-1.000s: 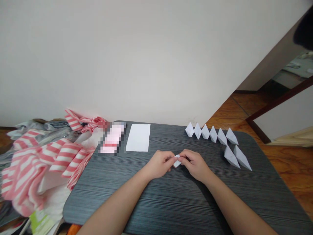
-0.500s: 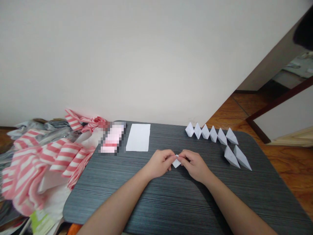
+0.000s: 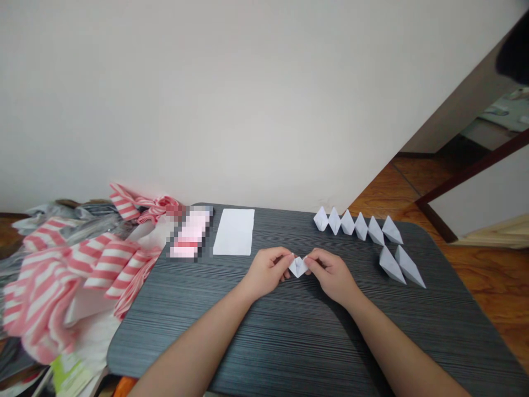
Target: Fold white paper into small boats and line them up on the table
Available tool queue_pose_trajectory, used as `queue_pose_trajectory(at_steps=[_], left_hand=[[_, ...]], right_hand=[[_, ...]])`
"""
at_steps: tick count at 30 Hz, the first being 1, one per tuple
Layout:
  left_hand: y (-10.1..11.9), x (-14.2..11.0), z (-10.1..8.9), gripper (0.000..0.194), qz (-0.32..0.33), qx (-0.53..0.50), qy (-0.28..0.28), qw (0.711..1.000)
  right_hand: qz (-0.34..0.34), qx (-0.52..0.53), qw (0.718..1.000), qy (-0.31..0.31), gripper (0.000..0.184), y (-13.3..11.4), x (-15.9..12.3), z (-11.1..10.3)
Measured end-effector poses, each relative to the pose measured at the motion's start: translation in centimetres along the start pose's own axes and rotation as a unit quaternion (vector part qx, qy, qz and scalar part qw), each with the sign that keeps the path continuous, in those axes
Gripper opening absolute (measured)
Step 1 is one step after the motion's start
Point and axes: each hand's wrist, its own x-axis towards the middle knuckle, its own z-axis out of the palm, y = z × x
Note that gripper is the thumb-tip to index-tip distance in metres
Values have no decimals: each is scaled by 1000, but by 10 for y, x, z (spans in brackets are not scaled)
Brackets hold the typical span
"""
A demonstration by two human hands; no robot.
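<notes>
A small folded white paper point(image 3: 298, 267) is pinched between my two hands above the dark table, its upper corners spread apart around a point in the middle. My left hand point(image 3: 269, 271) grips its left corner between thumb and fingers. On the opposite corner, my right hand point(image 3: 331, 274) is closed in the same way. Several folded paper boats point(image 3: 361, 226) stand in a row at the table's back right, and two more paper boats point(image 3: 409, 267) lie just in front of that row's right end.
The dark wood-grain table point(image 3: 264, 342) stands against a pale wall. A stack of white paper point(image 3: 234, 232) lies at its back, right of a blurred-out pink item point(image 3: 190, 232). Red-and-white striped cloth point(image 3: 105, 264) is heaped with bags on the left.
My hands have drawn slightly apart, pulling the folded paper's corners outward. The paper has opened wider and shows a pointed middle. Everything else has stayed put.
</notes>
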Motion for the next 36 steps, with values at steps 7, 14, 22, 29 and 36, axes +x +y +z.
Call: queue_pose_trajectory(at_steps=[7,14,22,29,36], left_hand=[[-5,3,-1,33,10,-52,33,998],[-6,4,-1,23,10,-137,65,988],[-3,5,-3,23,11,-227,41,973],[-3,6,-3,26,-6,-252,21,968],[-3,1,-1,25,13,-170,19,985]], right_hand=[[17,61,997,42,15,6,-2,1],[60,140,985,82,20,16,-4,6],[52,236,964,112,14,14,-3,6],[52,206,969,123,15,14,-5,6],[16,62,991,118,14,12,-10,2]])
